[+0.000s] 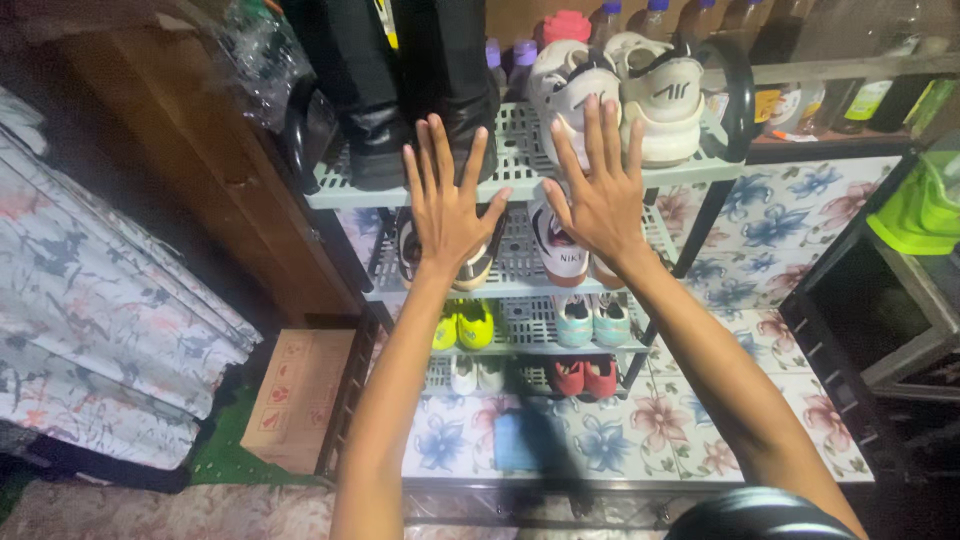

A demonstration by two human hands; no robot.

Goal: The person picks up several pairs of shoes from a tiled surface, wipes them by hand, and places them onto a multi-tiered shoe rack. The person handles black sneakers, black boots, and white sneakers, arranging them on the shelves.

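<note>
Both my hands are held out flat, backs toward me, fingers spread, in front of a pale green shoe rack (520,185). My left hand (447,205) hovers before the black boots (400,90) on the top shelf and holds nothing. My right hand (600,195) is empty too, in front of a pair of white sneakers (625,85). Behind the hands, the second shelf carries a white shoe with a dark red stripe (555,245). Lower shelves hold yellow-green shoes (465,325), pale teal shoes (592,320), small white shoes (475,375) and red shoes (583,378).
A brown wooden cabinet (200,150) stands left of the rack, with a flat cardboard box (295,395) at its foot. Folded floral fabric (90,300) lies at the far left. Bottles (840,100) line a shelf at the top right, near a lime-green container (920,210). Floral floor tiles (770,240).
</note>
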